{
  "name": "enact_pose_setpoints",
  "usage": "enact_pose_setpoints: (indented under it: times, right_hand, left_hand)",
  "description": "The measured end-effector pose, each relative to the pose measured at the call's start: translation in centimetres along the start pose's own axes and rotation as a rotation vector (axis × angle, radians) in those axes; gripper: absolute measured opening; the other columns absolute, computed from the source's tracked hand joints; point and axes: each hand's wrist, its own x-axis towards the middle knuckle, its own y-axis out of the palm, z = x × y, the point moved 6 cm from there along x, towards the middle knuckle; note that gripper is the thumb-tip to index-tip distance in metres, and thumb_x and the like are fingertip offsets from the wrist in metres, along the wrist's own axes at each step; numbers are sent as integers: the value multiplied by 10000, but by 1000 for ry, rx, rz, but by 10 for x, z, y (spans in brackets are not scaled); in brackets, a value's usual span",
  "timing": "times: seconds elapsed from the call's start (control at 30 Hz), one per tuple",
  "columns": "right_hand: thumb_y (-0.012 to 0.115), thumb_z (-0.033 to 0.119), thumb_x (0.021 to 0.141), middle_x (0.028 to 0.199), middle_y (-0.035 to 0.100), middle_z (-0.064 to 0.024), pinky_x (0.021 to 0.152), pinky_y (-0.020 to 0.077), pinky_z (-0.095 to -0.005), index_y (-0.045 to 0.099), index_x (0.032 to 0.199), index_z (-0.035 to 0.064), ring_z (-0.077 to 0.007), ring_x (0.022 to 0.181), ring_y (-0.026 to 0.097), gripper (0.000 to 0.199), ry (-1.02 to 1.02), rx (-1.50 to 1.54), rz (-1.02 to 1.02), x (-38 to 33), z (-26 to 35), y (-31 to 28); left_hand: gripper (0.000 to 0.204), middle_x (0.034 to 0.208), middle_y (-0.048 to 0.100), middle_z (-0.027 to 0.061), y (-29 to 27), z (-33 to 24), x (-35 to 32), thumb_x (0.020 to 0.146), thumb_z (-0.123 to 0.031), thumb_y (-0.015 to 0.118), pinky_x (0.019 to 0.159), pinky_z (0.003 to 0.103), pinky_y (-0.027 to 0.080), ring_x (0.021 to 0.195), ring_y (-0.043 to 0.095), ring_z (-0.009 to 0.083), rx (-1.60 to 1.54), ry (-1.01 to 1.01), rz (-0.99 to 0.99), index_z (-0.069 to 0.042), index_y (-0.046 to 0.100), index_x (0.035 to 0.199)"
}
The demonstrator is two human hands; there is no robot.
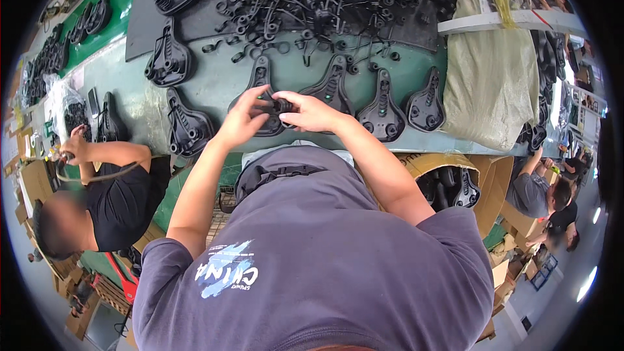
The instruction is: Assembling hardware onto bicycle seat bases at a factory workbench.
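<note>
A bicycle saddle (261, 70) lies upside down on the green bench in front of me, its black underside facing up. Over its wide end, my left hand (240, 120) has thumb and fingers curved and spread apart, nothing plainly gripped between them. My right hand (312, 113) pinches a small black part (281, 105) between thumb and fingers; its exact kind is hidden by the fingers. Just to the right lie another upturned saddle (335, 81), then a third saddle (382, 107). On my left is one more upturned saddle (186, 123).
A heap of black metal rods, clamps and rings (305, 3) covers a dark mat at the back. Cloth-like sheeting (491, 84) lies over the bench on the right. Below it stands a cardboard box (448, 166) holding saddles. A co-worker (110, 201) works at my left.
</note>
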Motion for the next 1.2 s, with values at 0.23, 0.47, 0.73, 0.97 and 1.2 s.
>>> enact_pose_setpoints:
  times: [0.23, 0.47, 0.73, 0.97, 1.2]
  right_hand:
    - [635, 199, 1063, 1189, 664, -66, 746, 610, -305, 307, 1651, 94, -138, 872, 664, 682, -5, 148, 96, 41, 0, 58]
    - [593, 232, 1075, 1040, 709, -98, 741, 580, -359, 517, 1536, 93, -206, 820, 712, 487, -3, -97, -309, 54, -21, 60]
    - [570, 327, 1054, 1142, 666, -150, 782, 585, -551, 693, 1126, 146, -412, 873, 722, 230, -176, -750, -460, 55, -41, 68]
    - [581, 266, 1045, 1089, 631, -185, 791, 578, -552, 671, 1103, 108, -438, 874, 704, 191, -287, -720, -338, 50, -42, 62]
    - [618, 302, 1019, 1208, 579, -222, 814, 579, -538, 661, 1133, 90, -430, 907, 714, 244, -244, -972, -23, 48, -48, 67]
  left_hand:
    - [591, 1534, 509, 104, -30, 48, -22, 877, 132, 672, 884, 319, 591, 1014, 674, 147, -188, 39, 65, -58, 595, 1432]
    - [448, 1341, 644, 148, -68, 32, -41, 839, -1, 767, 786, 334, 590, 867, 708, 205, 165, 166, -10, -7, 602, 1256]
    - [416, 1101, 665, 202, -61, 87, -30, 801, -90, 768, 815, 483, 577, 884, 704, 403, 529, -16, 112, -26, 587, 1170]
    - [394, 1068, 675, 188, -53, 85, -46, 799, -69, 770, 770, 454, 582, 855, 712, 380, 501, 1, 131, -25, 589, 1147]
    - [412, 1135, 656, 182, -32, 89, -56, 827, -158, 833, 816, 520, 566, 994, 684, 448, 754, 2, 43, -64, 585, 1141]
